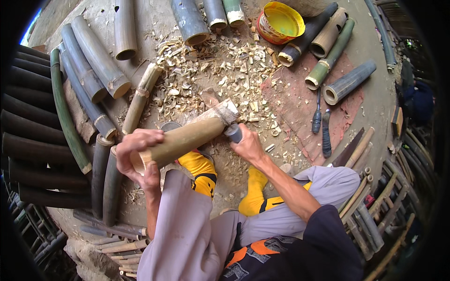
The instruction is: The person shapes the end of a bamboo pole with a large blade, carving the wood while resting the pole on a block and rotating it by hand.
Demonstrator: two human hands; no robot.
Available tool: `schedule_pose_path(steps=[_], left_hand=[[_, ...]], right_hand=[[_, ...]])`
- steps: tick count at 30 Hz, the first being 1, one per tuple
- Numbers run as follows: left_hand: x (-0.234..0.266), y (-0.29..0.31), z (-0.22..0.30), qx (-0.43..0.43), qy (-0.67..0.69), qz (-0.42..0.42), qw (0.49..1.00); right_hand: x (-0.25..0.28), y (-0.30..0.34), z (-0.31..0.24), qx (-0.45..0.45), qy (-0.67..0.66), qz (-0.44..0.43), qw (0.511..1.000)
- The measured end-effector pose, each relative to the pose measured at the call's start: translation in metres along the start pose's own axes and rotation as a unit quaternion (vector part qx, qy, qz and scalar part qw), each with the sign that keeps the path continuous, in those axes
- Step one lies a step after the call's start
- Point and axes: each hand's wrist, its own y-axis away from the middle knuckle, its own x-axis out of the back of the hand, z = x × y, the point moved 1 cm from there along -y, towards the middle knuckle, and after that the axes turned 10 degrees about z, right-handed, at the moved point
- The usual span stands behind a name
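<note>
A thick bamboo tube slants across the middle, its far end pale and whittled. My left hand is closed round its near, open end, thumb at the rim. By the whittled end my right hand grips a tool's dark grey round handle. The blade of that tool cannot be made out. A short wooden piece lies just beyond the tube. Pale bamboo chips cover the ground ahead. Another bamboo piece with a whittled end lies left of the tube.
Several bamboo tubes lie at left, beside a dark stack. More tubes lie far right, near a yellow-and-red bucket. Two dark-handled tools rest on a reddish mat. A saw is by my right knee.
</note>
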Motion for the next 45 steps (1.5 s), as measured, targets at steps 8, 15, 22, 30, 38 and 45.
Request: schedule_pose_path(steps=[8,15,22,30,38,45], left_hand=[[-0.002,0.004,-0.007,0.18,0.09,0.264,0.943],[-0.002,0.008,-0.02,0.029,0.083,0.218,0.972],[-0.024,0.006,-0.009,-0.02,0.031,0.121,0.992],[-0.014,0.013,-0.014,-0.038,0.081,0.092,0.992],[0.007,0.012,-0.007,-0.033,0.091,0.023,0.995],[-0.009,0.004,-0.013,-0.001,0.074,0.018,0.997]], right_hand=[[-0.005,0.009,0.006,-0.005,0.007,0.011,1.0],[0.028,0.025,-0.077,0.175,-0.125,0.173,0.961],[0.011,0.002,-0.021,0.04,0.016,0.012,0.999],[0.015,0.019,-0.039,0.144,-0.082,0.125,0.978],[0.015,0.022,-0.035,0.057,-0.05,0.044,0.996],[0.008,-0.002,0.025,0.018,0.012,-0.001,1.0]])
